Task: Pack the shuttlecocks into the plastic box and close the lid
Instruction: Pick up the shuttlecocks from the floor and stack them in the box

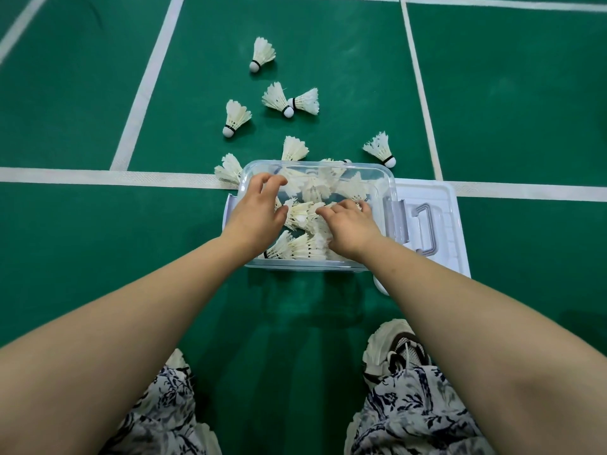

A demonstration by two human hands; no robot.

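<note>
A clear plastic box (pixel 389 185) stands on the green court floor, holding several white feather shuttlecocks (pixel 300 213). My left hand (pixel 259 208) hovers over the box's left side with fingers spread and curled, holding nothing. My right hand (pixel 349 226) rests palm down on the shuttlecocks inside, fingers pressing on them. The box's lid (pixel 440 198), with a grey handle, lies flat on the floor to the right of the box. More shuttlecocks lie loose on the floor beyond the box, such as one at the far end (pixel 261 54) and one on the right (pixel 381 148).
White court lines (pixel 144 90) cross the green floor. Two shuttlecocks (pixel 229 169) lean against the box's far rim. My white shoes (pixel 395 349) and patterned trousers are at the bottom of the view.
</note>
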